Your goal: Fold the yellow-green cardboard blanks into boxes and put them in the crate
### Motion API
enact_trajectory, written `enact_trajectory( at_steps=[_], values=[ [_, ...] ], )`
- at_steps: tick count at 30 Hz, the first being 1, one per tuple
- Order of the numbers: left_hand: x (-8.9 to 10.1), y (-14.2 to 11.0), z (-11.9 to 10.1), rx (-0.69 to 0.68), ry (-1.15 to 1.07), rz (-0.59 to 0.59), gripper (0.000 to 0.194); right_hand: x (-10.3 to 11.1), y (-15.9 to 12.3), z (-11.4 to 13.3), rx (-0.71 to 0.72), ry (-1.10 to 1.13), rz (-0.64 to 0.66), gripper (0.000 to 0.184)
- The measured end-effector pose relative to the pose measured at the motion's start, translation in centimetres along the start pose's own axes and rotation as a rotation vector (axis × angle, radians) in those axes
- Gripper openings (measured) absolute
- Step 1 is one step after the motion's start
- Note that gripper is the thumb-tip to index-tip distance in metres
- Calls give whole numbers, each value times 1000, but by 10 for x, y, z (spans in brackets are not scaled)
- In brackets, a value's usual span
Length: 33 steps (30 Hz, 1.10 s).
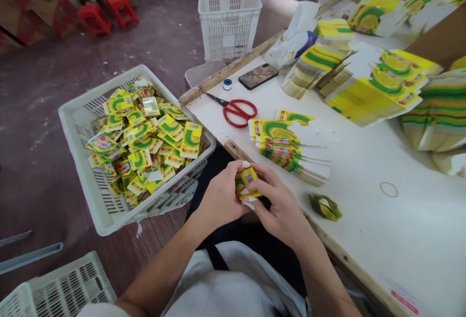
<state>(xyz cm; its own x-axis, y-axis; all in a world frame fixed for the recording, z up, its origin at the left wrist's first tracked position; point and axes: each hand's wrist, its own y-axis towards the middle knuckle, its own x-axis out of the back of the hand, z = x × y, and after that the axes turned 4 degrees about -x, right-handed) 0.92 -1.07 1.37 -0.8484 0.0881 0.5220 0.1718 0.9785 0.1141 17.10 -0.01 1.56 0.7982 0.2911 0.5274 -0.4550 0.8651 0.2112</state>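
Observation:
Between my two hands, just off the table's near edge, is a small yellow and green printed box [249,176] with a barcode on it. My left hand [223,191] curls around its left side. My right hand [278,203] presses its fingertips on the right side and front of the box, so part of it is hidden. To the right of the hands, a fanned stack of flat printed box blanks [280,137] lies on the white table [367,225]. On the left, a white crate [82,200] holds many similar small boxes [140,144].
Red-handled scissors [238,112], a blue tape roll [227,84] and a phone [258,75] lie toward the table's far edge. More stacked box blanks [378,86] stand farther right. A green peel [325,207] and a rubber band [389,189] lie nearby. Another crate [229,21] stands beyond.

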Motion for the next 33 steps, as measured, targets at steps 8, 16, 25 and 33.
enact_trajectory(
  at_steps=[8,16,25,33],
  values=[
    [0,2,1,-52,92,-68,54,-12,-2,3,-50,-62,-48,40],
    [-4,1,-2,-28,23,-82,56,-8,-2,2,-50,-104,-53,36],
    [-6,0,-5,78,-82,-27,60,-7,1,4,-79,-59,-87,10],
    [-4,1,-7,59,-90,18,60,0,0,3,-67,-3,-71,10]
  ],
)
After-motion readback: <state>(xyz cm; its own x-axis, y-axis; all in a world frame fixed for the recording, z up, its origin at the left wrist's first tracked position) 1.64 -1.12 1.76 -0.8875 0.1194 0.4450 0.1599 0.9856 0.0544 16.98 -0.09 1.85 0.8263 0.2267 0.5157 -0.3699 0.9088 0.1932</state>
